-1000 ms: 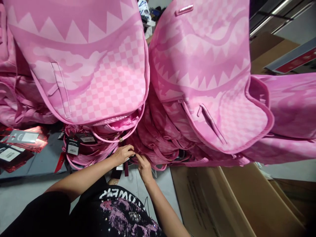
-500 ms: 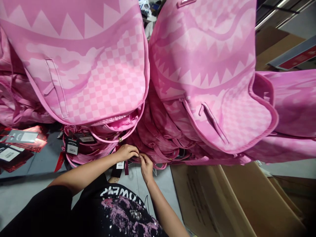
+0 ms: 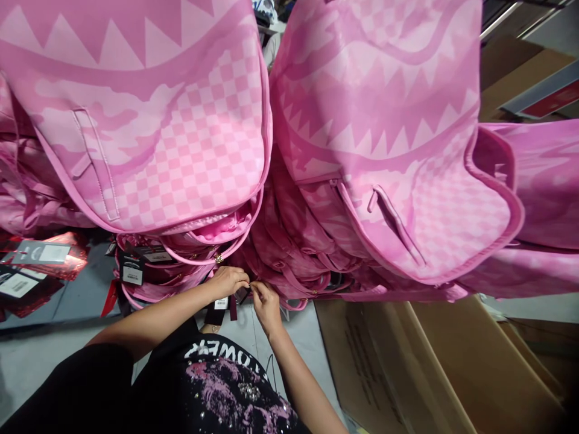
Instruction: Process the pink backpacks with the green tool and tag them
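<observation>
My left hand (image 3: 230, 281) and my right hand (image 3: 266, 306) meet fingertip to fingertip at the lower edge of the stacked pink bags. Both are closed in a pinch, and what lies in the fingertips is too small to make out. A small dark tag (image 3: 242, 295) shows just below the fingers, between the two hands. Under my left wrist hangs a black tag with a white barcode label (image 3: 221, 304). Above my left hand, a large pink backpack with a checkered pattern (image 3: 212, 138) lies on the pile; another pink backpack with a zigzag print (image 3: 384, 120) rests to the right.
Black and red tags with labels (image 3: 27, 280) lie at the left on a grey surface (image 3: 85, 295). Another barcode tag (image 3: 132, 272) hangs from the left stack. Open cardboard boxes (image 3: 380, 361) stand on the floor at the lower right. More pink bags (image 3: 552, 181) extend to the right.
My fingertips have drawn slightly apart, and a small dark tag now shows between them. Both hands stay at the same place by the bags. The view has shifted slightly.
</observation>
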Available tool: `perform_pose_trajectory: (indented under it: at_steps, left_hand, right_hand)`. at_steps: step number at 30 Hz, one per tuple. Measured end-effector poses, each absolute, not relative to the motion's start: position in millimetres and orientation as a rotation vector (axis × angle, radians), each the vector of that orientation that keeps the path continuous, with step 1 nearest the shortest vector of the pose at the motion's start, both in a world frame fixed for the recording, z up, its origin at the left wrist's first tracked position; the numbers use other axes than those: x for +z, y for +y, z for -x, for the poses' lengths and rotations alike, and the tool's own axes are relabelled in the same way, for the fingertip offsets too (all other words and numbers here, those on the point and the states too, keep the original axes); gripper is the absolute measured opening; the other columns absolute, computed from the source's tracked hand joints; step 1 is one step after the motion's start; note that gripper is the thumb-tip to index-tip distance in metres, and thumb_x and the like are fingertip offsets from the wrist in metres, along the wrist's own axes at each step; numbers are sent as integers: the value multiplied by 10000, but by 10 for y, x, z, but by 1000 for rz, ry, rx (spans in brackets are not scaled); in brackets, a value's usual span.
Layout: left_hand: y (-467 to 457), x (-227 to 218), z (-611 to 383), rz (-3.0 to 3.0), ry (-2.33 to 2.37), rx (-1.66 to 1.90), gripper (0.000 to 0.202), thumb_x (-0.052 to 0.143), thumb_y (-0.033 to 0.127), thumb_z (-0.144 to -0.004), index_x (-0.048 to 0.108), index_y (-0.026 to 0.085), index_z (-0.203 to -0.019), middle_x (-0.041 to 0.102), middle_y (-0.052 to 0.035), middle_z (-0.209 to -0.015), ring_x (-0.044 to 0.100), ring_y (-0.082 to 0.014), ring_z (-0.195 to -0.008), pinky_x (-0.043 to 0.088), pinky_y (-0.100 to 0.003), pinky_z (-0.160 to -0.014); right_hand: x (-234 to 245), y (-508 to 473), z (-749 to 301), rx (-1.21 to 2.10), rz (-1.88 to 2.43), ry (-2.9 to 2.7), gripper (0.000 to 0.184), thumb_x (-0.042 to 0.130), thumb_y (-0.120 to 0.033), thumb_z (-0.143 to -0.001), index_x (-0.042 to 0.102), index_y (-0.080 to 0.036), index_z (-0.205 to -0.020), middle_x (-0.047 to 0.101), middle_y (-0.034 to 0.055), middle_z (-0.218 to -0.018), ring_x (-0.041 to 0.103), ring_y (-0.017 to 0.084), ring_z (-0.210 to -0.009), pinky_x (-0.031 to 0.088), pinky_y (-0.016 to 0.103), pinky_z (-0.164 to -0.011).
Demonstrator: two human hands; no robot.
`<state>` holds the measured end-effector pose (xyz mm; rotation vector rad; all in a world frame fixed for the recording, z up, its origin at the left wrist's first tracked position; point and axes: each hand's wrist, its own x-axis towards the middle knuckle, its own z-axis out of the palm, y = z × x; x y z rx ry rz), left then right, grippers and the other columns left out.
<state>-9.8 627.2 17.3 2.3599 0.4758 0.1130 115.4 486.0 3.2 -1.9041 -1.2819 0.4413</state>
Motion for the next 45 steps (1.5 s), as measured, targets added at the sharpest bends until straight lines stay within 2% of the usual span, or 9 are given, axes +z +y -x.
perform_pose_trajectory:
  at_steps: [11, 16, 21, 26, 30, 34, 37, 40, 45]
  left_hand:
    - [6196, 253, -13, -2462, 594, -98, 122, 544, 252, -877, 653, 206, -908, 697, -50, -927, 644, -202, -865, 432, -276, -731]
    - [6244, 293, -13, -2480, 605, -241, 184, 488, 298, -906, 640, 202, -865, 703, -64, -921, 646, -197, -880, 430, -273, -747]
    - [6220, 314, -7, -2576, 470, -280, 217, 434, 247, -919, 630, 203, -834, 708, -52, -941, 657, -197, -930, 426, -269, -761]
    - [6211, 188, -123, -2639, 484, -299, 161, 454, 142, -859, 591, 192, -928, 706, -42, -961, 668, -201, -947, 443, -276, -768]
    - [6145, 93, -159, -2644, 575, -309, 228, 436, 122, -865, 577, 200, -1026, 695, -52, -1056, 657, -191, -1013, 445, -273, -831]
    - [6134, -15, -132, -2670, 585, -304, 327, 384, 114, -898, 574, 220, -1141, 675, -55, -1144, 642, -176, -1064, 441, -262, -881]
    - [6185, -72, -114, -2626, 555, -312, 302, 365, 142, -919, 605, 255, -1063, 689, -20, -1105, 654, -154, -1030, 444, -221, -835]
    - [6213, -35, -109, -2555, 526, -276, 263, 356, 191, -946, 610, 257, -936, 712, 8, -979, 670, -134, -948, 430, -197, -757]
    - [6099, 201, -102, -2562, 725, -178, 133, 500, 135, -845, 566, 235, -902, 710, 12, -955, 666, -150, -922, 403, -219, -741]
  right_hand:
    - [30, 4853, -1143, 427, 1998, -1430, 287, 396, -192, -898, 681, -171, -920, 617, 74, -814, 573, 174, -722, 411, 250, -679]
    - [-7, 4867, -1125, 444, 2032, -1457, 269, 383, -130, -875, 650, -157, -887, 606, 77, -833, 563, 173, -771, 392, 243, -710]
    - [-37, 4863, -1059, 365, 2133, -1507, 176, 467, -108, -813, 624, -186, -811, 596, 27, -744, 540, 153, -698, 355, 222, -632]
    - [-113, 4909, -1090, 294, 2216, -1531, 110, 565, -109, -731, 611, -193, -787, 609, 2, -746, 529, 139, -643, 299, 230, -560]
    - [-133, 4910, -1091, 292, 2221, -1491, 123, 578, -79, -697, 607, -182, -757, 644, 19, -773, 551, 141, -676, 278, 231, -553]
    - [-149, 4923, -1070, 299, 2226, -1381, 92, 574, -97, -724, 615, -178, -740, 664, 35, -764, 564, 147, -650, 259, 236, -544]
    - [-167, 4930, -1045, 307, 2209, -1272, 91, 578, -118, -744, 641, -184, -749, 682, 38, -762, 588, 155, -648, 275, 233, -548]
    - [-176, 4927, -1024, 314, 2146, -1169, 152, 563, -118, -764, 673, -207, -819, 708, 26, -815, 625, 161, -716, 334, 219, -601]
    - [-161, 4917, -1049, 354, 2006, -1046, 180, 494, -84, -766, 638, -181, -814, 678, 16, -765, 607, 142, -701, 373, 203, -638]
